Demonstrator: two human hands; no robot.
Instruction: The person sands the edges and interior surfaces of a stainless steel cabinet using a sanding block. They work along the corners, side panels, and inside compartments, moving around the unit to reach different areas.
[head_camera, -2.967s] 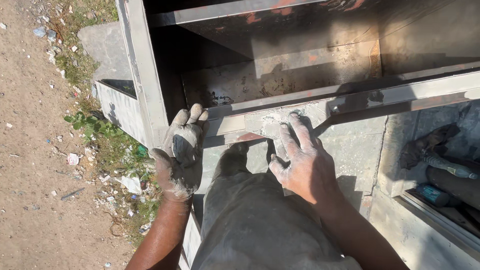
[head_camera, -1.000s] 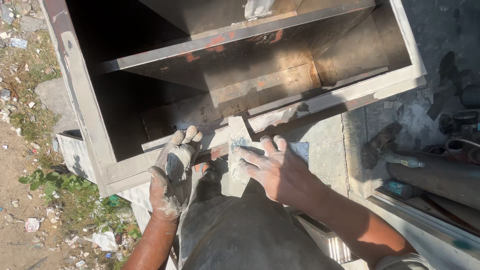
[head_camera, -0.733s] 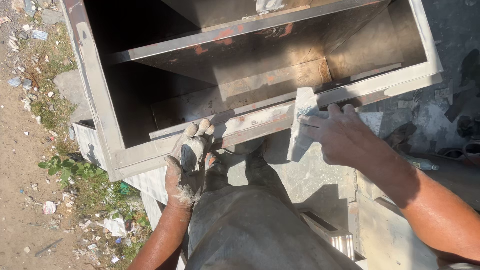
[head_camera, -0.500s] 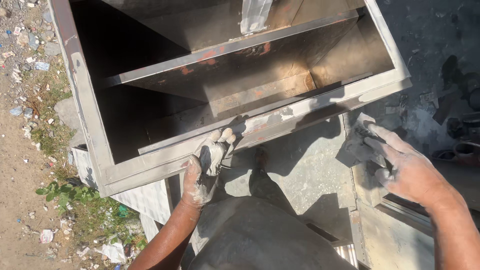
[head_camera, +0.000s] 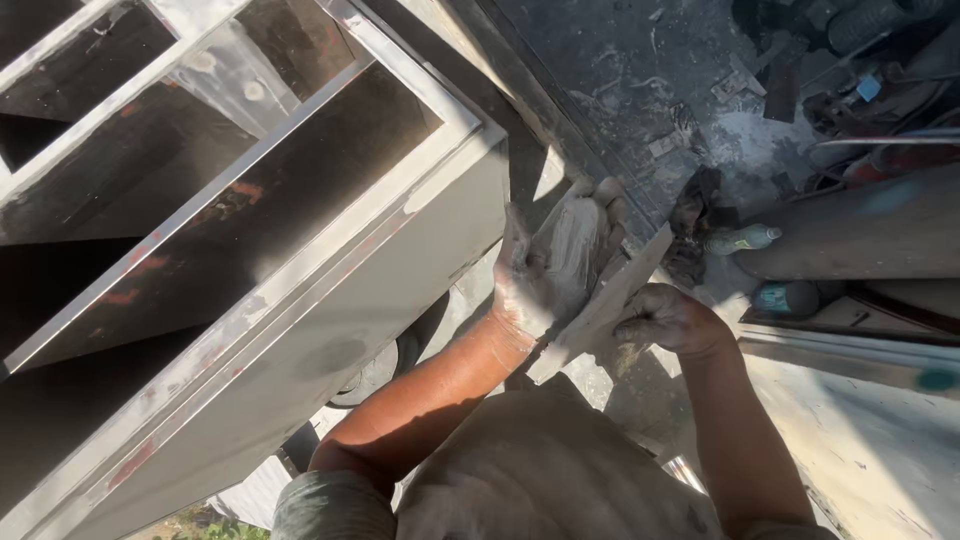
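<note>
Here | flat pale putty-smeared scraper blade (head_camera: 610, 300), centre-right of frame, long axis running lower-left to upper-right | right hand (head_camera: 668, 320) clamped on its lower edge | left hand (head_camera: 550, 265) open, palm touching blade's upper face, nearer grey metal cabinet (head_camera: 330, 330) at left.

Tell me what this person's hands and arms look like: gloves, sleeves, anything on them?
No gloves: both hands are bare and caked with pale grey dust or filler. The left hand is coated thickly over palm and fingers; the right hand is smeared more lightly. The forearms are bare too, with short, dusty grey-green sleeves showing near the shoulders. No watch, rings or bands are visible.
</note>
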